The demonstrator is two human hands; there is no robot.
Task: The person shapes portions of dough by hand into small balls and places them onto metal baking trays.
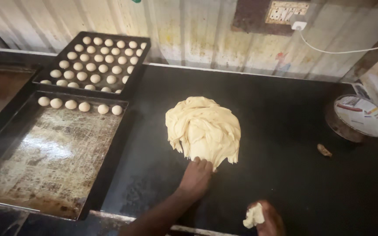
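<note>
Big mound of pale yellow dough (203, 130) sits approx. centre of the black table (294, 144); everything else placed rel. to it.

L hand (196, 175): at the mound's near edge, fingers curled down into the lower rim of the dough, touching it. Grip looks part closed, digging into the mass; can't tell whether a piece is pinched off yet. Forearm runs back toward the near table edge.

R hand (265, 218): near side and a bit right of the mound, well apart from it, low at the frame bottom. Grip closed round a small dough lump (253, 216), which pokes out at the left of the fist.

Left of the mound: a large dark baking tray (53, 166), worn and greasy, w/ one row of six dough balls (79, 105) along its far edge; the rest of its base is bare metal. Beyond that, far-left of the mound, a second tray (141, 49) w/ rows of small dough balls (93, 65), one end resting on the first tray's far rim.

Right of the mound: a small brown scrap (324, 150) on the table, well apart. Further right, at the table's edge, a round tin (344, 126) w/ a printed lid.

Behind the mound: stained corrugated wall (206, 35), a socket plate (286, 12) w/ a white cable (342, 50) running off right.
</note>
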